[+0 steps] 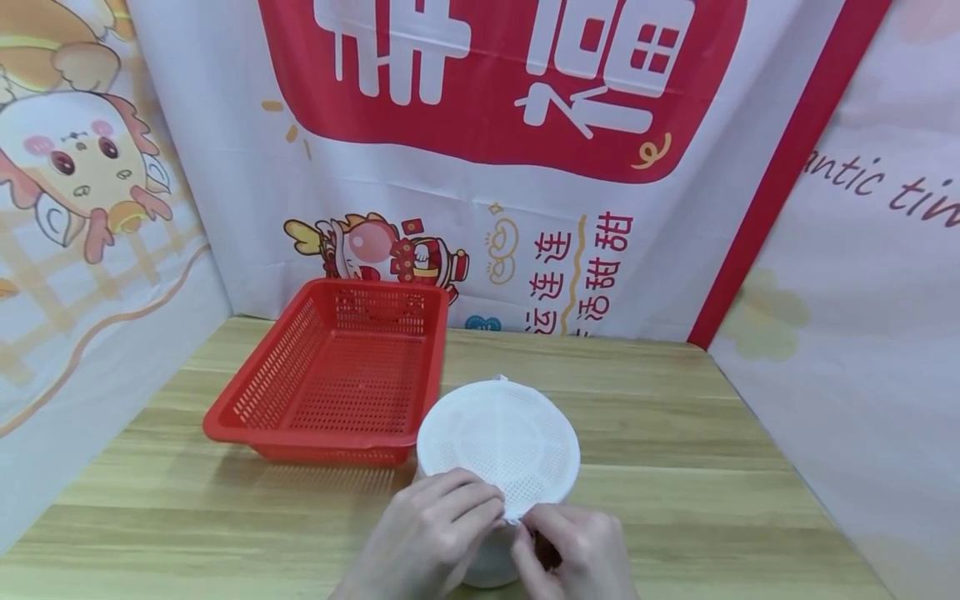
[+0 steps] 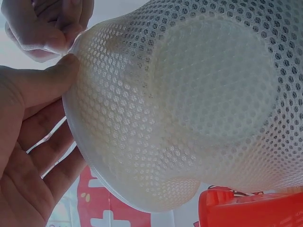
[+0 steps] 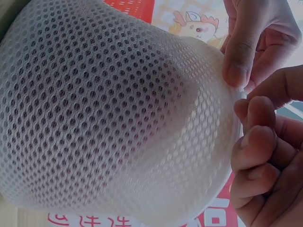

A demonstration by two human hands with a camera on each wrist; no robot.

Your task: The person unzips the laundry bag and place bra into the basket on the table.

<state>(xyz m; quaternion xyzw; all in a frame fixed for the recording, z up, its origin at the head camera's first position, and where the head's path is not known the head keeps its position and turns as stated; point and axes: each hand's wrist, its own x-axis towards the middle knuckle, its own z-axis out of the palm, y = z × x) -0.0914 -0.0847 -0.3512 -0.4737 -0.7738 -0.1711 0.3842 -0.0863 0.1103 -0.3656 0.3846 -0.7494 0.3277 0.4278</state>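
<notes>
A white mesh laundry bag with a round, flat top stands upright on the table in the head view. My left hand holds the near edge of its top, the thumb pressed on the rim and the fingers on the far side in the left wrist view. Right beside it, my right hand pinches the same rim with curled fingers. In the right wrist view both hands meet at the bag's rim. A pale round shape shows in the mesh in the left wrist view. The right fingers hide what lies between their tips.
A red plastic basket with slotted sides stands to the left, close behind the bag. The wooden table reaches back to a printed cloth, with more printed cloth at both sides.
</notes>
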